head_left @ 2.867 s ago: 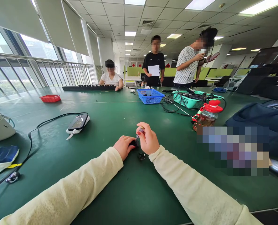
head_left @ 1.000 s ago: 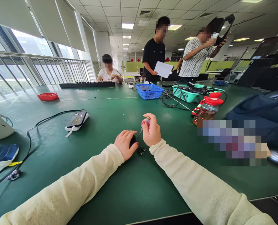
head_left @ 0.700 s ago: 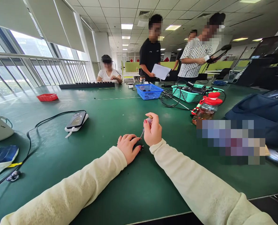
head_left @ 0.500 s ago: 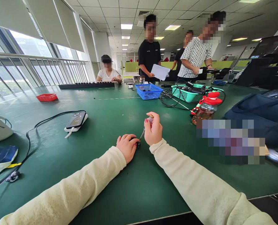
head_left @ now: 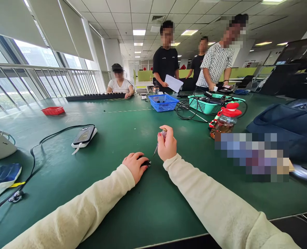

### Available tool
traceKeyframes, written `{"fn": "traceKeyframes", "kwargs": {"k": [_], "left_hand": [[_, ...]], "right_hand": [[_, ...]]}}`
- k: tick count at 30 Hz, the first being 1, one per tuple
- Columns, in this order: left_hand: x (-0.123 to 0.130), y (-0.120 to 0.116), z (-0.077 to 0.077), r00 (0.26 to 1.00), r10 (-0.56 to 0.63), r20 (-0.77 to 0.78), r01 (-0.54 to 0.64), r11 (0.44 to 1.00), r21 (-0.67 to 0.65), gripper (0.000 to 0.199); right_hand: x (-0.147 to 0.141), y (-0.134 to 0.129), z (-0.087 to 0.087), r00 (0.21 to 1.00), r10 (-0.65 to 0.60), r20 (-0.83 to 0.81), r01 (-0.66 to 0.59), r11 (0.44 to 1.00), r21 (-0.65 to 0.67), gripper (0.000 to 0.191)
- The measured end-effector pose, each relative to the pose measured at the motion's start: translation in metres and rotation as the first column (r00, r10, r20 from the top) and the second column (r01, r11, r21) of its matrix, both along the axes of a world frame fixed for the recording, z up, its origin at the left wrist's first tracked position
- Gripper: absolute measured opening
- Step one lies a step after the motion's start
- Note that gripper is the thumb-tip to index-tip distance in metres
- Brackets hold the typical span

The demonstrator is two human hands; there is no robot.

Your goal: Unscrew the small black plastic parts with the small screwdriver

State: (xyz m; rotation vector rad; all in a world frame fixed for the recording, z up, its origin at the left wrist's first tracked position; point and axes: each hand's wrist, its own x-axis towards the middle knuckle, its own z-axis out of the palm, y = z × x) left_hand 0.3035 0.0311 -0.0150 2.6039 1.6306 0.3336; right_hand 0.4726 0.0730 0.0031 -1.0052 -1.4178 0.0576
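My right hand is closed around the handle of a screwdriver, whose thin shaft slants down and left. The tip stands apart from what my left hand holds. My left hand rests on the green table, its fingers curled over a small black part. Only the part's edge shows, with a few shiny metal bits; my fingers hide the rest, and its kind is unclear.
A phone lies left of my hands, with a red tray beyond. Farther back stand a blue basket and a green basket with cables. A red-lidded jar and a dark bag sit right. Several people are across the table.
The screwdriver tip has come away from the black part. My left hand has drawn left and slightly nearer with the part, so more of it shows and the gap between my hands is wider.
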Motion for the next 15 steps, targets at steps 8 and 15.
{"fn": "traceKeyframes", "kwargs": {"k": [8,15], "left_hand": [[-0.111,-0.013,-0.008,0.994,0.096,0.052,-0.101,0.989,0.107,0.036],[-0.247,-0.011,-0.014,0.858,0.493,0.142,-0.513,0.831,0.214,0.038]], "right_hand": [[-0.001,0.0,0.002,1.0,-0.008,-0.006,0.008,1.0,-0.021,0.02],[-0.002,0.001,0.003,1.0,-0.019,0.006,0.019,1.0,-0.011,0.021]]}}
